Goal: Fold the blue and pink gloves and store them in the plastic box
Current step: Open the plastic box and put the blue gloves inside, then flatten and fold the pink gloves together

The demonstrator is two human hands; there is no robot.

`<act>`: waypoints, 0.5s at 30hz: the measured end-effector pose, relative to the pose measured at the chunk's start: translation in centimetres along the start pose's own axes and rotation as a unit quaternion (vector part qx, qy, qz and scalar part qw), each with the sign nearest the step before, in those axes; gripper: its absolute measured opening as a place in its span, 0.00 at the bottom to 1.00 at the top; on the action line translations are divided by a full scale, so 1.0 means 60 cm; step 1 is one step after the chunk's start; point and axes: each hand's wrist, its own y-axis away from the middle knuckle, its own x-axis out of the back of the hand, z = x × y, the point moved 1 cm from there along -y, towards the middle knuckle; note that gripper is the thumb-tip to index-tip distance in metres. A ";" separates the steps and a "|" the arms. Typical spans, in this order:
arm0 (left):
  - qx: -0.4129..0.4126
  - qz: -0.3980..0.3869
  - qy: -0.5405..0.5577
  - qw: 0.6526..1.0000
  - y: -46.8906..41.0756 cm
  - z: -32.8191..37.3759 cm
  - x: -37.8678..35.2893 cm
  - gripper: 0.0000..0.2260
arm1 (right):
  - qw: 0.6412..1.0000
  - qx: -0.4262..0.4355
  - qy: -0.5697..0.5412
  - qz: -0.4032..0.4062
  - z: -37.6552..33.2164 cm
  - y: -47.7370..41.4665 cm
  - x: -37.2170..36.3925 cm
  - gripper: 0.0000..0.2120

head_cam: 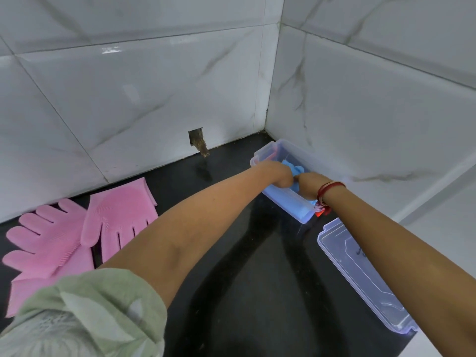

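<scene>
White marble-look tiles are framing our black countertop. We are pressing the blue gloves into the plastic box, left hand and right hand both closed on them. Pink gloves are lying far left, the lid lying near our right forearm.

A plastic box stands on the counter in the far right corner, just beside the tiled side wall and near the back wall. Inside it lie folded gloves, with the left hand and right hand reaching into the box, side by side and touching. The box lid lies on the counter nearer the person, to the right. Two more gloves lie flat and overlapping at the far left, close against the back wall.
</scene>
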 end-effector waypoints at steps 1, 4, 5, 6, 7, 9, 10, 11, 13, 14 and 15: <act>-0.018 0.017 0.007 1.000 0.010 -0.001 0.000 0.16 | 1.000 0.004 -0.005 0.006 0.002 0.005 0.003 0.19; -0.086 0.142 0.047 0.985 0.069 -0.023 0.005 0.17 | 0.995 0.011 -0.055 0.083 0.016 0.028 0.022 0.19; -0.112 0.198 0.067 0.971 0.097 -0.036 0.004 0.17 | 0.987 0.011 -0.088 0.132 0.018 0.040 0.030 0.20; -0.132 0.245 0.094 0.956 0.129 -0.055 -0.003 0.17 | 0.974 0.020 -0.120 0.193 0.017 0.052 0.036 0.19; -0.144 0.278 0.130 0.941 0.165 -0.076 -0.015 0.17 | 0.953 0.038 -0.156 0.256 0.013 0.066 0.041 0.18; -0.136 0.319 0.178 0.921 0.241 -0.130 -0.054 0.17 | 0.901 0.087 -0.229 0.358 -0.012 0.097 0.044 0.13; -0.114 0.332 0.173 0.920 0.277 -0.162 -0.077 0.18 | 0.882 0.110 -0.257 0.380 -0.032 0.110 0.042 0.10; -0.078 0.334 0.156 0.926 0.309 -0.195 -0.100 0.19 | 0.873 0.129 -0.277 0.381 -0.057 0.120 0.038 0.09; 0.020 0.306 0.116 0.945 0.359 -0.264 -0.142 0.24 | 0.872 0.174 -0.300 0.346 -0.117 0.126 0.017 0.07; 0.067 0.286 0.100 0.951 0.377 -0.296 -0.158 0.26 | 0.875 0.206 -0.301 0.318 -0.152 0.125 0.004 0.07; 0.108 0.264 0.088 0.955 0.392 -0.326 -0.171 0.29 | 0.878 0.243 -0.295 0.289 -0.190 0.123 -0.009 0.08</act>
